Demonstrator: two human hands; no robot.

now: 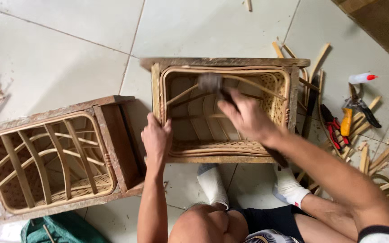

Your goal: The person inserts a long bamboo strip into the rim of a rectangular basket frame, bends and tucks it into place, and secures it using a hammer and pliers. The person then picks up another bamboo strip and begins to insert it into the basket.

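Observation:
A rattan basket frame sits inside a worn wooden box mould (223, 62) on the tiled floor in front of me. My left hand (156, 137) grips the basket's left rim (160, 94). My right hand (245, 116) is closed on the handle of a hammer, whose blurred head (210, 82) is inside the basket near the far rim. My knees and white-socked feet (212, 183) are just below the mould.
A second wooden mould (113, 135) holding another rattan basket lies to the left. Cut cane strips (386, 155), red-handled pliers (331, 123), a cutter (359, 108) and a small white bottle with a red cap (361, 78) lie at the right. Green cloth (64, 227) is bottom left.

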